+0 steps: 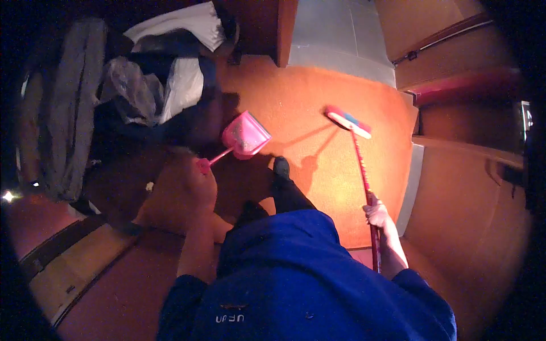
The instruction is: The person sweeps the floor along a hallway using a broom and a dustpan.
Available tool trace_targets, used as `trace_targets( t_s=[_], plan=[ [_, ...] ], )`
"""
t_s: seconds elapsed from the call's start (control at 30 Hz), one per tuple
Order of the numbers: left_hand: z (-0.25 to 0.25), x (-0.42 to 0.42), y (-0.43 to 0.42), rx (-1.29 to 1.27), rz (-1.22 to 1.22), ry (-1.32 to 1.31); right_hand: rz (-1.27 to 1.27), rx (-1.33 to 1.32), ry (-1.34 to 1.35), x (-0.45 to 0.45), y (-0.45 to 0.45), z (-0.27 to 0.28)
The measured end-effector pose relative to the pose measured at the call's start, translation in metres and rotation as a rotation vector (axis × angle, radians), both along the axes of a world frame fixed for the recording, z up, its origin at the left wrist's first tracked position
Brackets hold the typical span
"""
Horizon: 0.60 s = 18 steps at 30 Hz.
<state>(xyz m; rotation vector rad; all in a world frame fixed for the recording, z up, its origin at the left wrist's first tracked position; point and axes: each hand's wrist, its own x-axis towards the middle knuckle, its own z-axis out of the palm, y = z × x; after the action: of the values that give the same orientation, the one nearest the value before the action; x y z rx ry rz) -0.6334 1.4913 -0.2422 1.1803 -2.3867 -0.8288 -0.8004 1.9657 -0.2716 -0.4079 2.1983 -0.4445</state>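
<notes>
In my left hand (199, 179) is the end of the handle of a pink dustpan (245, 136), its fingers closed round it. The pan points away from me, over the orange floor, with some dark specks in it; whether it touches the floor I cannot tell. My right hand (376, 212) grips the red stick of a broom (360, 156). The broom's head, pink, white and blue, is at the far right of the dustpan, a gap of floor between them.
Orange floor (318, 91) spreads ahead of my shoe (281, 167). White and grey bags or cloths (182, 88) are piled at the left. A grey floor strip (330, 34) lies beyond a doorway, and wooden furniture (460, 187) lines the right side.
</notes>
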Motion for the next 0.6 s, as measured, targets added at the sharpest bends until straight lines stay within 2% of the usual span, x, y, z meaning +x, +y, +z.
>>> trace_targets(
  t_s=[0.03, 0.1, 0.17, 0.2, 0.23, 0.27, 0.33, 0.4, 0.43, 0.47, 0.53, 0.6],
  plan=[
    [0.006, -0.009, 0.008, 0.0, 0.005, 0.003, 0.197, -0.033, 0.158, -0.019, 0.026, -0.033],
    [0.028, -0.042, 0.013, 0.019, -0.003, -0.288, -0.103, 0.239, -0.046, -0.012, -0.034, -0.018],
    [-0.025, -0.039, 0.0, -0.016, -0.023, -0.19, -0.216, 0.157, -0.365, 0.022, -0.121, 0.017],
    [-0.035, -0.039, -0.002, -0.038, -0.028, -0.141, 0.077, 0.162, -0.256, 0.038, -0.134, 0.0],
    [-0.044, -0.039, -0.004, -0.06, -0.035, -0.093, -0.025, 0.176, -0.354, 0.037, -0.15, 0.014],
    [-0.037, -0.046, -0.004, -0.027, -0.042, -0.034, 0.084, -0.032, -0.443, 0.063, -0.162, 0.012],
    [-0.044, -0.047, -0.011, 0.013, -0.051, 0.028, 0.229, -0.035, -0.335, 0.072, -0.172, 0.015],
    [-0.058, -0.046, -0.017, 0.003, -0.06, 0.147, 0.131, -0.051, -0.396, 0.061, -0.151, 0.011],
    [-0.054, -0.052, -0.018, 0.006, -0.053, 0.16, -0.112, 0.021, -0.404, 0.031, -0.153, 0.052],
    [-0.047, -0.052, -0.017, 0.053, -0.042, 0.122, -0.118, 0.036, -0.281, 0.036, -0.143, 0.043],
    [-0.051, -0.044, -0.021, 0.104, -0.022, 0.082, -0.366, 0.134, -0.293, -0.009, -0.125, 0.046],
    [-0.06, -0.045, -0.025, 0.048, -0.078, 0.055, -0.385, 0.0, -0.194, -0.018, -0.084, 0.003]
  ],
)
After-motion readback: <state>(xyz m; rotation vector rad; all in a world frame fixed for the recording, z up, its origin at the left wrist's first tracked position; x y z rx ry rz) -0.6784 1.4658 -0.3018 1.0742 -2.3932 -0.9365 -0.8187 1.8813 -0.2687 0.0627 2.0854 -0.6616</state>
